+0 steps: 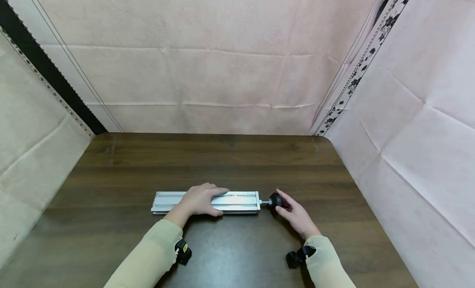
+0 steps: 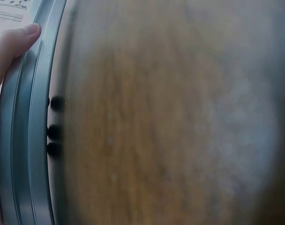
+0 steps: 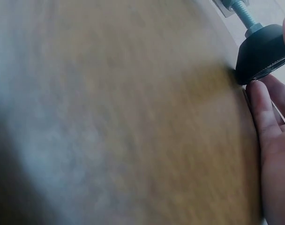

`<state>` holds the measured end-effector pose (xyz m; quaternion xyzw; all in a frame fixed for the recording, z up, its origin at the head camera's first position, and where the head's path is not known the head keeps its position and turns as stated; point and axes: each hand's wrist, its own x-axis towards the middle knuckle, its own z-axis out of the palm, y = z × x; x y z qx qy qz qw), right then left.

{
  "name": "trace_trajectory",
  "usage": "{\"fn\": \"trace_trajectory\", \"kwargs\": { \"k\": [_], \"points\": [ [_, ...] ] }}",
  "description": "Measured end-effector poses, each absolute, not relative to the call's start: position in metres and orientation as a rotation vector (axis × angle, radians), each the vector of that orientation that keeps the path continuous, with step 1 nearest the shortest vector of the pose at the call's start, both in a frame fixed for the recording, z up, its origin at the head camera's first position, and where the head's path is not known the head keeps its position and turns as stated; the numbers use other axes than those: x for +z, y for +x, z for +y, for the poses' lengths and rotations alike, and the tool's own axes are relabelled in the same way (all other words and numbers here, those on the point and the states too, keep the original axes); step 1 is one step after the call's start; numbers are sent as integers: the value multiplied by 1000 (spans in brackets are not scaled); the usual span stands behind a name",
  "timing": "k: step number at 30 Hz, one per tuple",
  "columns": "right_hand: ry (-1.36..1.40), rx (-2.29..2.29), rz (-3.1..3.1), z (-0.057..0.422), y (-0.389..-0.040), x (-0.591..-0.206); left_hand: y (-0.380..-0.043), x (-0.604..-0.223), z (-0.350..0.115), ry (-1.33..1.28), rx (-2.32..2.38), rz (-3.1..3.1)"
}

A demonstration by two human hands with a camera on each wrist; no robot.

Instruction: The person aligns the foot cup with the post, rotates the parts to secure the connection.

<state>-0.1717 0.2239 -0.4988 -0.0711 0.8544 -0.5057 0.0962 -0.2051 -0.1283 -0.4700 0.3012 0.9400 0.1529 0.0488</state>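
A silver aluminium profile point(image 1: 243, 202) with grooves along its length lies crosswise on the table. From its right end sticks out a levelling foot point(image 1: 275, 200), with a black cone-shaped base and a threaded metal stem point(image 3: 243, 13). My left hand point(image 1: 202, 200) grips the profile near its middle, thumb at the near edge and fingers over the far one. In the left wrist view the thumb point(image 2: 20, 40) overlaps the grooved bar. My right hand point(image 1: 297, 217) holds the foot's black base between thumb and fingers; the right wrist view shows fingertips against its flat underside.
The brown wooden table point(image 1: 230, 164) extends around the profile. Pale cloth hangs behind it point(image 1: 222, 81) and along both sides. A black wrist camera point(image 1: 183, 251) sits at the left cuff, and another camera point(image 1: 297, 257) at the right cuff.
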Motion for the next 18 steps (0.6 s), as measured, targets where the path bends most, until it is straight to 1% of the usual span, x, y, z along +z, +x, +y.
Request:
{"fn": "trace_trajectory", "kwargs": {
  "k": [4,12,14,18],
  "points": [
    [-194,-1492,2524,222,-172,-494,-206,-471,-129,909,463,2869],
    [-213,-1462,2521,214,-161,-463,-206,-469,-127,933,465,2881],
    [-198,-1465,2506,215,-161,-464,-206,-469,-127,938,450,2883],
    [-178,-1457,2497,218,-163,-476,-204,-469,-126,946,414,2900]
  ]
}}
